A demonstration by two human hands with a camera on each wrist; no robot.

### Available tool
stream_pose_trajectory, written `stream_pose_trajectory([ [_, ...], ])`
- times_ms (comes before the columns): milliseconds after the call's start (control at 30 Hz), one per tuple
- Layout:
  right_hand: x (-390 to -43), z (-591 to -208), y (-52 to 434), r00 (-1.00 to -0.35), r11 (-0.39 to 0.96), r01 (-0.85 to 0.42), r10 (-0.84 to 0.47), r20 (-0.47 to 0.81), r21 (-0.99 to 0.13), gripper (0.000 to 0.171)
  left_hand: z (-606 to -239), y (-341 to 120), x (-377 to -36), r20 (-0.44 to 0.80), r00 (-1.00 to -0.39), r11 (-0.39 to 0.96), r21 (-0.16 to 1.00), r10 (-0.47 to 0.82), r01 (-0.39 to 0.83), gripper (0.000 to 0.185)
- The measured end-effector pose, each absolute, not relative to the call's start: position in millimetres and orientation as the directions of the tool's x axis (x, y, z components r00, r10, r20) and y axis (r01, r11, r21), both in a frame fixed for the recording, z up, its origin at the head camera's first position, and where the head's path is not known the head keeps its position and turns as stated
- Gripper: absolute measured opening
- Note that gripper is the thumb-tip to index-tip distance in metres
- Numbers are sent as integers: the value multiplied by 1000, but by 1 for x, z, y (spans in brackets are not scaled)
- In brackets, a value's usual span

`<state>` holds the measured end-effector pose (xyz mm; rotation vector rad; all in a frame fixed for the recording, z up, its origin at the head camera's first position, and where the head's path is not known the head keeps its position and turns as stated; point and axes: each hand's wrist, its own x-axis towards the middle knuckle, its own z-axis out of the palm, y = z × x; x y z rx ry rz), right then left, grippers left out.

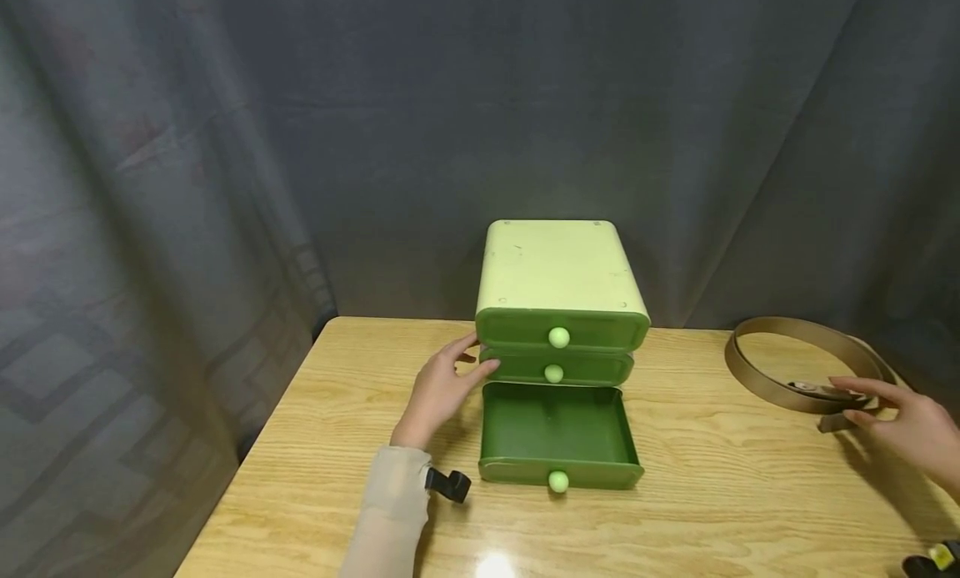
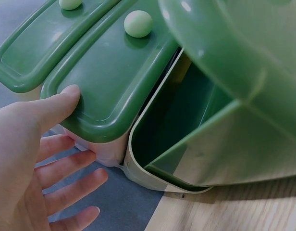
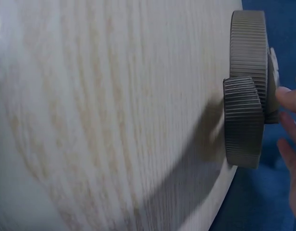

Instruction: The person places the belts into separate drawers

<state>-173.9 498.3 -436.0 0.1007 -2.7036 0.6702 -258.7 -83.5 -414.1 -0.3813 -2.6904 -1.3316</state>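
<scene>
At the centre of the head view, a green three-drawer organiser [image 1: 558,294] is standing on the wooden table [image 1: 337,444], close to the table's far edge and the grey curtain [image 1: 225,144] behind it. Its bottom drawer [image 1: 558,436] is sitting pulled out toward the viewer, its front and pale knob [image 1: 558,480] lying in the lower middle of the frame; the two upper drawers are sitting closed. The left hand [image 1: 442,390] is resting against the organiser's left side, fingers straight and relaxed, with the thumb touching the corner of the middle drawer [image 2: 109,82], as the left wrist view shows; it is grasping nothing. Bare tabletop is lying to the left of that hand and in front of the open drawer.

At the right of the frame, a tan webbing belt [image 1: 802,361] is lying coiled in a loop near the table's right edge. The right hand [image 1: 900,424] is reaching in just beside the coil, fingers extended and loose, fingertips [image 3: 289,96] touching the belt's overlapping end, not closing round it. A wide strip of bare wood is lying between belt and organiser.
</scene>
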Motion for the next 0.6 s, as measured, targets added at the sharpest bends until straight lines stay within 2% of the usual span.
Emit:
stream_pose_trajectory([
  [167,-178,-441,501,-942,903,-160,-19,334,-400,96,-415,-84,-258,214,-962,579,768,172,274,63],
  [233,-181,-444,502,-938,896,-191,-45,345,-401,99,-415,-84,-258,219,-961,586,761,171,277,63],
  [400,-187,-451,504,-913,869,-281,-111,392,-408,92,-415,-83,-257,241,-953,604,737,182,302,63],
  [600,-188,-455,500,-928,893,-237,-91,362,-383,115,-417,-83,-258,259,-948,627,711,186,317,64],
])
